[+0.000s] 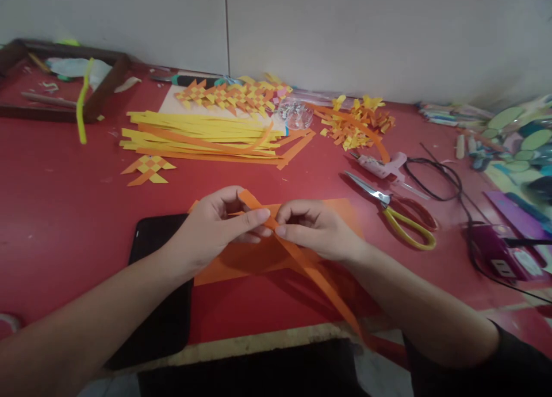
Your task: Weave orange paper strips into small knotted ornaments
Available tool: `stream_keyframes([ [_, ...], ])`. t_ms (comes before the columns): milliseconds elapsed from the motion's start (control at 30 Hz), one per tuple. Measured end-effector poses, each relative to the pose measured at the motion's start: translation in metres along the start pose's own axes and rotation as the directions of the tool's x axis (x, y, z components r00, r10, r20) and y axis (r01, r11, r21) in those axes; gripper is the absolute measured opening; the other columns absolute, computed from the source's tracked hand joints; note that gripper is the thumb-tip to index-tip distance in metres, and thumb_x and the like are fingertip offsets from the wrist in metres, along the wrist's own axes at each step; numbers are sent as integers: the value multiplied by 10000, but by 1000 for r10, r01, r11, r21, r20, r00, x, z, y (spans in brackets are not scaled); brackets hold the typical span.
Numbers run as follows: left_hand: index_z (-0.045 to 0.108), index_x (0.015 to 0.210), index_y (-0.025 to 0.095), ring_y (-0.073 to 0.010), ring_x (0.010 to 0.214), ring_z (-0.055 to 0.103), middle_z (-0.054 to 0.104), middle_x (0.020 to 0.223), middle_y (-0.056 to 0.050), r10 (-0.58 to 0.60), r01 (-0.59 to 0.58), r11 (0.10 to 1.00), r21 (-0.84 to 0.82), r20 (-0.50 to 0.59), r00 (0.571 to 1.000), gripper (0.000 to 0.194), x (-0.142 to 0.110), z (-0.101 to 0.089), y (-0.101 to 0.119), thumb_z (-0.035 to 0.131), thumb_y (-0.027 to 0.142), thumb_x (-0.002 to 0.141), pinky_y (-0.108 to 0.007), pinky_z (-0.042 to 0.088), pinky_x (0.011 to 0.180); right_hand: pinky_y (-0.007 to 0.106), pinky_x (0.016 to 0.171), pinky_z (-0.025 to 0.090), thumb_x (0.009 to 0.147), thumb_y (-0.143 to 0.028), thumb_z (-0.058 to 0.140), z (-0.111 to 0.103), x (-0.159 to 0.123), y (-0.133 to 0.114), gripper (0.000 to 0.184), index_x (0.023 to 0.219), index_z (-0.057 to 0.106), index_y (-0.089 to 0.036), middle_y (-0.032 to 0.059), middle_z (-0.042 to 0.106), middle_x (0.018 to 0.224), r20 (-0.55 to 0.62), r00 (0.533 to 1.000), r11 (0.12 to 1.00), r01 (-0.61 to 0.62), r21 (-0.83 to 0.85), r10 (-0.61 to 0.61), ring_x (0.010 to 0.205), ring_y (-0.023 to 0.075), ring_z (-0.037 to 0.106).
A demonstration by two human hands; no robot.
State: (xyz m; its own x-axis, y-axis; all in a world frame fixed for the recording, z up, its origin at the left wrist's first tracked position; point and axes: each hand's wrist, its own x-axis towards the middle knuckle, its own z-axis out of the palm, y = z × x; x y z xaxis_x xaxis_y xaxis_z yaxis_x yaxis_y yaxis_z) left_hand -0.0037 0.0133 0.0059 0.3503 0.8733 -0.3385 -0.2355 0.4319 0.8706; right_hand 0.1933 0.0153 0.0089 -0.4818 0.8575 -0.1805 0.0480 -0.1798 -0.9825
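Note:
Between my hands runs a long orange paper strip [317, 276], its far end sticking up past my left fingers and its tail slanting down over the table's front edge. My left hand [228, 218] pinches the strip between thumb and fingers near that upper end. Close beside it, my right hand [317, 227] pinches the same strip with thumb and forefinger. Beneath both hands lies orange paper [254, 259], partly covered by them. A black tablet-like slab [161, 293] rests under my left forearm.
Yellow and orange strips [202, 132] lie behind my hands, with a woven paper fish [150, 170] nearby. Woven pieces [233, 95] and trimmings [357, 121] sit farther back. Scissors [390, 207], a pink glue gun [382, 165] and a purple power strip [495, 250] with black cable are at right.

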Motion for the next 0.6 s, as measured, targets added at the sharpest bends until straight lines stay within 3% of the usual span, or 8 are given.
stream_keyframes([
  [100, 605, 769, 174, -84, 619, 716, 688, 690, 58, 119, -125, 992, -36, -131, 984, 224, 0, 1, 0, 812, 258, 751, -132, 576, 592, 227, 460, 256, 783, -237, 684, -1, 0, 0, 173, 667, 582, -160, -70, 454, 550, -15, 1000, 1000, -15, -7, 15, 476, 52, 331],
  [167, 613, 762, 175, -75, 626, 710, 704, 705, 58, 181, -188, 982, -28, -161, 970, 216, 0, 0, 0, 818, 242, 744, -141, 578, 632, 221, 457, 268, 790, -232, 687, 0, -1, 0, 151, 696, 595, -158, -65, 471, 565, -20, 1000, 1000, -11, 12, 11, 476, 51, 345],
  [233, 623, 749, 175, -84, 642, 707, 722, 704, 45, 182, -182, 983, 11, -113, 977, 212, 0, 0, -1, 825, 239, 733, -154, 574, 639, 214, 462, 301, 792, -231, 703, 1, -1, 1, 115, 757, 622, -157, -50, 520, 606, -33, 999, 999, 20, 47, -18, 493, 55, 391],
  [400, 658, 654, 156, -72, 598, 644, 716, 634, 27, 10, -34, 977, 210, 111, 994, 217, -2, 0, -1, 872, 141, 624, -130, 490, 569, 234, 567, 443, 786, -268, 751, 1, -1, 2, 138, 825, 669, -165, 7, 646, 722, -74, 989, 991, 131, 37, -128, 614, 97, 553],
  [600, 678, 630, 158, -93, 599, 623, 713, 640, 12, -29, 1, 965, 264, 105, 994, 192, -3, 2, 1, 868, 146, 606, -172, 468, 572, 254, 631, 492, 802, -252, 724, 1, -3, -1, 104, 794, 676, -160, 32, 655, 778, 0, 987, 987, 158, -35, -158, 690, 120, 595],
])
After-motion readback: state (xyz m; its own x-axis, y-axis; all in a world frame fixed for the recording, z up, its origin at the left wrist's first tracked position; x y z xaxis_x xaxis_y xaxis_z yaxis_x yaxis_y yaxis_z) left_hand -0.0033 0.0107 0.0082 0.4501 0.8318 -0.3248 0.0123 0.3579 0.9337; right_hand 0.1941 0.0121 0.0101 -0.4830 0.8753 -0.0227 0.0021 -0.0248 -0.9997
